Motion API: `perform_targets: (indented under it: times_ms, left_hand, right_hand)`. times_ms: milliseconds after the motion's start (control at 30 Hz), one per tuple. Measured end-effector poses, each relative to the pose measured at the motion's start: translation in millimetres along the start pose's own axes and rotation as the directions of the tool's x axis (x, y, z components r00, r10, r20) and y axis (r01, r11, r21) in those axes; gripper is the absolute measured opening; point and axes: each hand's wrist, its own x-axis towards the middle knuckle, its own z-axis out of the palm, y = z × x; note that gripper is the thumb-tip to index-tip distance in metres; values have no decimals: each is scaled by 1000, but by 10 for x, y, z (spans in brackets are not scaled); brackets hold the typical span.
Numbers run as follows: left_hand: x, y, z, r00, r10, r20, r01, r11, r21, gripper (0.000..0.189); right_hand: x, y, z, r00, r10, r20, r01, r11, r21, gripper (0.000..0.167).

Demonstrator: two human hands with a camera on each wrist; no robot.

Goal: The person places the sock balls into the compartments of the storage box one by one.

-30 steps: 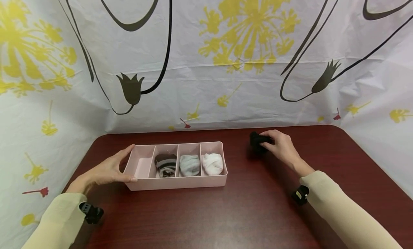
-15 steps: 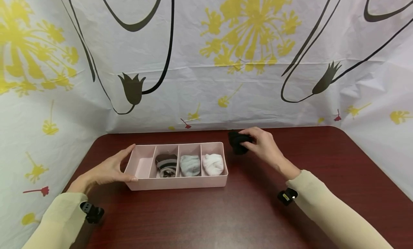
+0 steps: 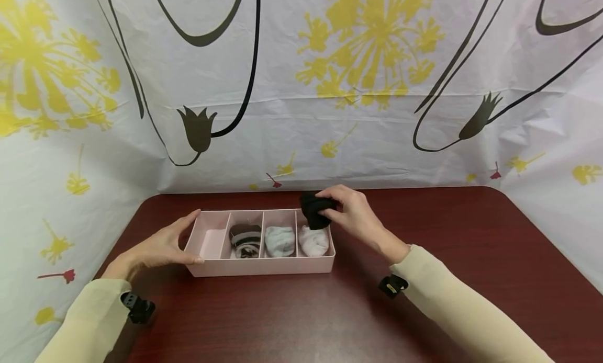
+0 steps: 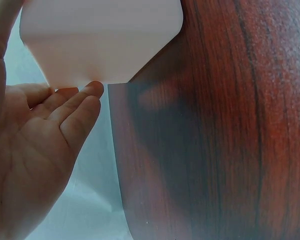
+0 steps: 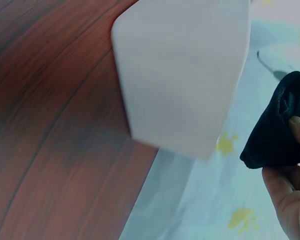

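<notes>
A long pink divided organizer box (image 3: 264,268) stands on the table. My left hand (image 3: 157,245) holds its left end, thumb at the front corner and fingers at the back corner; in the left wrist view, fingertips (image 4: 94,89) touch its end wall. Pinched in my right hand (image 3: 353,214) is a folded black sock (image 3: 313,210), held above the rightmost compartment and partly covering it. That compartment holds a white rolled sock (image 3: 314,241). To its left lie a light grey rolled sock (image 3: 280,241) and a striped brown one (image 3: 246,241). The leftmost compartment has nothing in it.
The dark red wooden table (image 3: 301,316) has rounded far corners. Behind it and at both sides hangs a white sheet (image 3: 282,117) with yellow flowers and dark stems.
My right hand has carried the black sock leftward, from the table right of the box to above the box's right end. My left hand has stayed on the box.
</notes>
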Motion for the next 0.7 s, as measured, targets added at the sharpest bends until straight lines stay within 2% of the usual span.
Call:
perform_targets:
  times_ms: [333,700]
  left_hand:
    - [10,-1,5,1000,-29,13,29,999,-40,113]
    - [11,-24,10,1000,-15,2,15,999,-47,114]
  right_hand:
    - [208,-334,348,995,-102,7,102,992,69,26]
    - [439,-666,699,987,-160,6,159,983,92,25]
